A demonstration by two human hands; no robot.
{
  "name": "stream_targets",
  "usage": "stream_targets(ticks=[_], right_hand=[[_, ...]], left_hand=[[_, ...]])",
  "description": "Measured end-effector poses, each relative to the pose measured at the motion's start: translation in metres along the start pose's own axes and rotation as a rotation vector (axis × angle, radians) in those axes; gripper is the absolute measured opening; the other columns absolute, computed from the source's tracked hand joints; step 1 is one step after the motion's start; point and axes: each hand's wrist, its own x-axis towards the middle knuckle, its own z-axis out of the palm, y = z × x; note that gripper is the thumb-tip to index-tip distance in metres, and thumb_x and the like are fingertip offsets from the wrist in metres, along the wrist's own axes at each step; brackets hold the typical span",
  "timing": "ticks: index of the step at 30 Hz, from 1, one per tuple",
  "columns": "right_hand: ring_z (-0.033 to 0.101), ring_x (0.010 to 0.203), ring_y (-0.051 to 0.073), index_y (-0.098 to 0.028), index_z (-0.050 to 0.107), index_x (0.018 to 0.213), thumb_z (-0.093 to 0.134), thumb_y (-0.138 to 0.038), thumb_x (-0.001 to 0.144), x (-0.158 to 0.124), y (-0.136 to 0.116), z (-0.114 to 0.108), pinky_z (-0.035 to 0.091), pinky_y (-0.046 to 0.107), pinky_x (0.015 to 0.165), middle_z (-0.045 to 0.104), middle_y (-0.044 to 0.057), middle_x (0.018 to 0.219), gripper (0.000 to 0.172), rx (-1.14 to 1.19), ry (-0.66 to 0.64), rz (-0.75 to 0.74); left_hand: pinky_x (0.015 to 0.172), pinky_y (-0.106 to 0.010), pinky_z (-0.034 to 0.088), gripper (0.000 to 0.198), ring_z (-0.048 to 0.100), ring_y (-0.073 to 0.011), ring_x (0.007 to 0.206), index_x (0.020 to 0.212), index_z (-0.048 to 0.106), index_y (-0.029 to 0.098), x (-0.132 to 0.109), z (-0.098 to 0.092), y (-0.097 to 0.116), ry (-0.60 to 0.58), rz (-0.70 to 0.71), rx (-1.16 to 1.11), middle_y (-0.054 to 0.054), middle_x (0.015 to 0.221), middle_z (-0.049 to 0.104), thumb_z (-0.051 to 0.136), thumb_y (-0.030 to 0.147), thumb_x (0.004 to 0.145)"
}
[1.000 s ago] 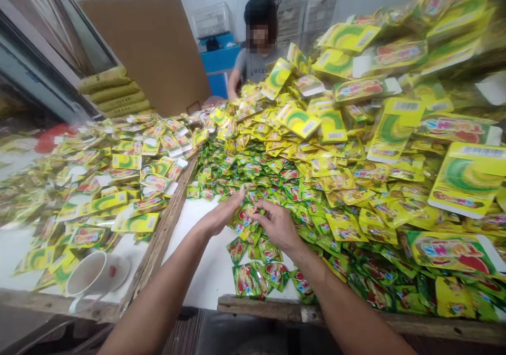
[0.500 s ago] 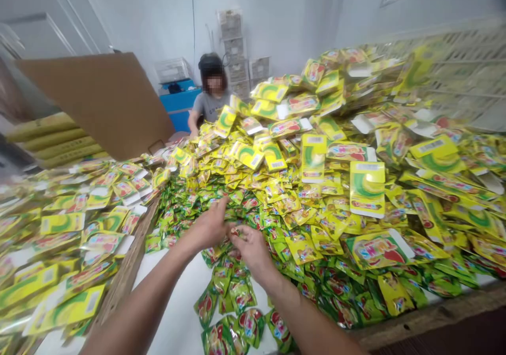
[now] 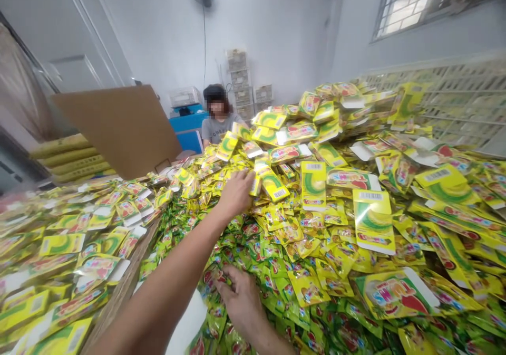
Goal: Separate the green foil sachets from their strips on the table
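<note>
ok, your l hand (image 3: 237,192): stretched fwd over the heap, fingers at the l side of a yellow carton (image 3: 256,187); can't tell if it's gripped.
your r hand (image 3: 243,294): lower, nearer the near edge of the table (image 3: 185,326); thumb + fingers bent by a green sachet (image 3: 209,277), can't tell if pinched or just touched.
green sachets (image 3: 272,273): piled under & around your r hand, down twd table's near edge.
yellow sachets (image 3: 310,286): to r of the green, w/ bigger cartons (image 3: 373,220) on top, stacked highest twd table's far r.
wooden strip (image 3: 118,297): l of the bare white tabletop, more cartons past it.
person in grey top (image 3: 221,127): by table's far edge, cardboard sheet (image 3: 118,128) to their l in your view.
</note>
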Motion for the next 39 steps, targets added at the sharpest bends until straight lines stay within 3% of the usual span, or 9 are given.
stream_targets(ticks=[5, 8, 11, 15, 18, 23, 30, 35, 39], right_hand=[[0.046, 0.052, 0.012, -0.019, 0.053, 0.068, 0.049, -0.034, 0.075, 0.001, -0.002, -0.005, 0.034, 0.021, 0.049, 0.049, -0.003, 0.055, 0.017, 0.044, 0.035, -0.046], [0.052, 0.057, 0.014, -0.020, 0.057, 0.074, 0.050, -0.038, 0.075, 0.003, 0.003, -0.006, 0.039, 0.023, 0.053, 0.057, 0.000, 0.060, 0.020, 0.024, 0.060, -0.032], [0.054, 0.058, 0.015, -0.019, 0.059, 0.084, 0.050, -0.039, 0.075, 0.008, 0.009, -0.006, 0.042, 0.025, 0.056, 0.060, 0.001, 0.066, 0.023, -0.060, 0.075, -0.043], [0.053, 0.054, 0.016, -0.019, 0.058, 0.088, 0.051, -0.039, 0.075, 0.008, 0.013, -0.006, 0.041, 0.027, 0.052, 0.058, 0.001, 0.064, 0.025, -0.206, 0.016, -0.048], [0.055, 0.056, 0.016, -0.020, 0.057, 0.083, 0.052, -0.037, 0.073, 0.007, 0.015, -0.004, 0.043, 0.028, 0.053, 0.058, 0.001, 0.065, 0.020, -0.216, -0.022, -0.062], [0.058, 0.060, 0.017, -0.020, 0.051, 0.082, 0.059, -0.047, 0.067, 0.013, 0.018, 0.000, 0.051, 0.033, 0.057, 0.060, 0.004, 0.078, 0.032, 0.086, 0.051, 0.023], [0.056, 0.067, 0.016, -0.020, 0.049, 0.080, 0.066, -0.047, 0.060, 0.019, 0.017, 0.002, 0.056, 0.034, 0.064, 0.055, -0.001, 0.072, 0.038, 0.342, 0.047, 0.041], [0.060, 0.081, 0.022, -0.019, 0.054, 0.083, 0.066, -0.039, 0.060, 0.019, 0.020, 0.001, 0.053, 0.031, 0.057, 0.061, 0.007, 0.092, 0.033, 0.221, -0.075, 0.093], [0.061, 0.080, 0.020, -0.018, 0.058, 0.082, 0.061, -0.034, 0.067, 0.014, 0.020, -0.001, 0.048, 0.029, 0.065, 0.064, 0.004, 0.082, 0.022, 0.070, -0.147, 0.001]], left_hand=[[0.075, -0.034, 0.050, 0.059, 0.062, -0.0218, 0.084, 0.117, 0.044, 0.022, -0.096, -0.007, -0.023, 0.375, -0.455, -0.790, -0.004, 0.095, 0.063, 0.066, 0.018, 0.063], [0.069, -0.034, 0.052, 0.056, 0.065, -0.0202, 0.077, 0.110, 0.047, 0.020, -0.171, -0.003, -0.035, 0.376, -0.772, -1.172, -0.005, 0.095, 0.064, 0.072, 0.030, 0.060], [0.068, -0.034, 0.053, 0.056, 0.067, -0.0219, 0.079, 0.105, 0.048, 0.019, -0.235, 0.001, -0.036, 0.339, -1.001, -1.323, -0.008, 0.099, 0.064, 0.074, 0.034, 0.058], [0.067, -0.032, 0.052, 0.052, 0.068, -0.0194, 0.071, 0.104, 0.048, 0.022, -0.285, -0.006, -0.030, 0.313, -1.140, -1.461, -0.004, 0.091, 0.067, 0.072, 0.036, 0.061], [0.064, -0.029, 0.051, 0.045, 0.065, -0.0151, 0.065, 0.100, 0.052, 0.020, -0.298, -0.011, -0.029, 0.231, -1.174, -1.524, -0.003, 0.086, 0.068, 0.070, 0.040, 0.064], [0.049, -0.022, 0.042, 0.061, 0.060, -0.0151, 0.055, 0.099, 0.055, 0.013, -0.293, 0.011, -0.032, 0.108, -1.294, -1.213, -0.001, 0.062, 0.065, 0.083, 0.031, 0.047], [0.062, -0.026, 0.049, 0.041, 0.066, -0.0194, 0.070, 0.088, 0.065, 0.014, -0.280, 0.029, -0.022, 0.125, -1.013, -1.319, -0.006, 0.081, 0.071, 0.079, 0.037, 0.057], [0.055, -0.023, 0.048, 0.037, 0.063, -0.0141, 0.056, 0.083, 0.065, 0.013, -0.283, 0.017, -0.018, 0.211, -1.085, -1.433, -0.003, 0.069, 0.071, 0.077, 0.039, 0.060], [0.054, -0.023, 0.049, 0.037, 0.064, -0.0140, 0.057, 0.082, 0.064, 0.013, -0.280, 0.015, -0.011, 0.210, -1.083, -1.467, -0.003, 0.069, 0.071, 0.079, 0.036, 0.058]])
